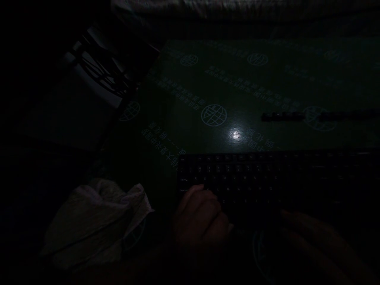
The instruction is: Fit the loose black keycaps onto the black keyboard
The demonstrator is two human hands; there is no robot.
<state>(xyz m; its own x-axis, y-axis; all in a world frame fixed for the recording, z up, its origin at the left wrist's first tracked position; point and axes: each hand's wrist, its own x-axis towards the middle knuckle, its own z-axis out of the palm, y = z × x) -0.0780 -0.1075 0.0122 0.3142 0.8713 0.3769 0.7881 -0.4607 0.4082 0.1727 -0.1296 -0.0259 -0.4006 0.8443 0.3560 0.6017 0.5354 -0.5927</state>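
A black keyboard (243, 178) with pale letters on its keys lies on the green tabletop. My left hand (200, 217) is over its front left part, fingers curled down against the keys and the thumb tucked to the right. Whether something small is under those fingers is hidden. At the lower right, my right hand (314, 233) is very dim, near the keyboard's front edge. Its fingers look stretched out, with nothing visible in them. Behind the keyboard, a dark row of small key-like blocks (283, 116) runs toward the right edge.
A crumpled pale cloth (97, 221) is to the left of my left hand. The green tabletop (213, 87) carries printed globes and lettering, plus a bright glare spot. Past its left edge stands a dark fan-like openwork object (101, 71). Pale fabric (208, 6) borders the far side.
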